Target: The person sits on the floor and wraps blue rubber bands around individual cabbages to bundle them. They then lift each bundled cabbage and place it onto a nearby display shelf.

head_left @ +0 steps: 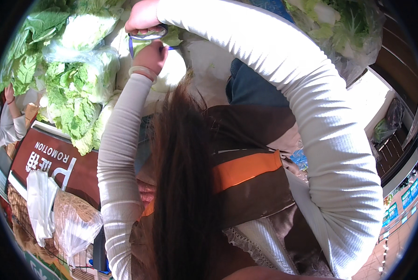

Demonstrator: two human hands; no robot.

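Observation:
My right hand [142,17] curls its fingers over a blue-and-silver roll that looks like tape [147,32] at top centre. Just below it, my left hand [149,59] is closed on a blue strip [173,48]. Both hands are over pale cabbage [169,70], partly hidden by the hands and by hair [181,158] hanging down the middle of the view. Pale green leaves show behind the roll.
Leafy, partly bagged cabbages [73,88] lie left; more [339,23] at top right. A red-brown sign board [41,149], plastic bags [76,219] and a dark bagged item [387,121] surround me. Another person's hand [9,93] touches leaves at far left.

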